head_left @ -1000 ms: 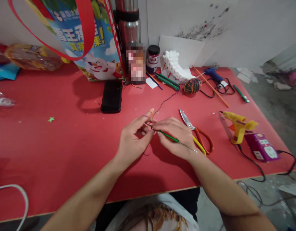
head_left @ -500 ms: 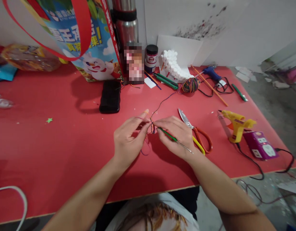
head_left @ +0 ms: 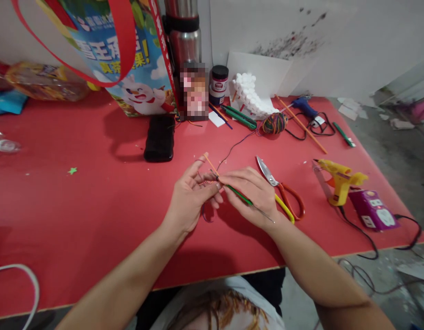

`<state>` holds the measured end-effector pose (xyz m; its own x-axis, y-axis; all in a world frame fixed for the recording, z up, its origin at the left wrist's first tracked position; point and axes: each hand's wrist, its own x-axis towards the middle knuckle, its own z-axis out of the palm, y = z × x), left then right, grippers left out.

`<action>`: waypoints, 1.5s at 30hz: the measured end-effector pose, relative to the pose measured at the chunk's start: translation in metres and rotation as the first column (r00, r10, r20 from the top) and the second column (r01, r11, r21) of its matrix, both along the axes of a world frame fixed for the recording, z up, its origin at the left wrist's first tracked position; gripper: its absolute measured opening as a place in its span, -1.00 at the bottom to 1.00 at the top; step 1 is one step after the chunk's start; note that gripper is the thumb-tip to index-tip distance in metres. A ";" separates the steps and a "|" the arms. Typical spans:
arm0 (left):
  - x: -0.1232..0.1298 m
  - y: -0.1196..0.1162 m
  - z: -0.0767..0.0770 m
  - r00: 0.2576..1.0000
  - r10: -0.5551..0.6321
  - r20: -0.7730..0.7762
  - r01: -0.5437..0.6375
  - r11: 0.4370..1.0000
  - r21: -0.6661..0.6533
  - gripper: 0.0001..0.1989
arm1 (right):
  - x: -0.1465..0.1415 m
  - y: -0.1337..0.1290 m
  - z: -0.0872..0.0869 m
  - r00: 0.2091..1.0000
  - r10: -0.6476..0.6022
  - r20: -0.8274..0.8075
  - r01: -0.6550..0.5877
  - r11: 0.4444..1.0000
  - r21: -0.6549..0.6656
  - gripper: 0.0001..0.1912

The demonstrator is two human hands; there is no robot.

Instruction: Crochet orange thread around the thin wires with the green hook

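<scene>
Over the middle of the red table, my right hand (head_left: 255, 195) is closed around a green-handled crochet hook (head_left: 240, 194), its thin metal end pointing back toward my wrist. My left hand (head_left: 187, 201) pinches multicoloured yarn (head_left: 211, 163) between thumb and fingers. An orange stretch of that yarn runs taut from the raised left index finger to the hook's tip. The small worked piece at the fingertips is mostly hidden. A darker strand leads back to the yarn ball (head_left: 274, 123). Scissors (head_left: 267, 171) with orange and yellow handles lie just right of my right hand.
A black case (head_left: 159, 138) lies beyond my left hand, before a colourful bag (head_left: 143, 91) and a steel flask (head_left: 186, 43). Behind are a jar (head_left: 219, 85), a green cutter (head_left: 239, 117) and a white bumpy model (head_left: 251, 96). At right are a yellow glue gun (head_left: 340, 183) and purple box (head_left: 373, 210).
My left hand has turned, its index finger raised and fingers more spread, and the orange yarn now stretches to the hook. The worked piece is less visible; my right hand has barely moved.
</scene>
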<state>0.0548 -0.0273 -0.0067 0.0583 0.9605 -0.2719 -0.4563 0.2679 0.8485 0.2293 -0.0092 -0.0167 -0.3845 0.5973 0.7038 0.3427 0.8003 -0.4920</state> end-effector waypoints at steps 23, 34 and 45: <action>-0.002 -0.006 0.001 0.990 0.046 -0.130 -0.019 0.980 0.200 -0.04 | -0.007 -0.009 -0.009 0.983 -0.159 0.087 0.153 0.986 0.072 -0.63; -0.002 -0.004 0.005 0.975 0.060 -0.215 -0.005 0.969 0.247 -0.11 | -0.005 -0.010 -0.001 0.991 -0.116 -0.074 0.105 0.985 -0.138 -0.69; -0.011 -0.004 0.010 0.918 0.139 -0.372 -0.005 0.941 0.339 -0.38 | 0.000 -0.005 0.010 0.978 -0.058 -0.202 -0.006 0.953 -0.303 -0.76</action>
<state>0.0439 -0.0310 0.0038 -0.0598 0.9959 0.0685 -0.0829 -0.0733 0.9939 0.2292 -0.0146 -0.0065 -0.2315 0.8012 0.5518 0.2272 0.5960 -0.7702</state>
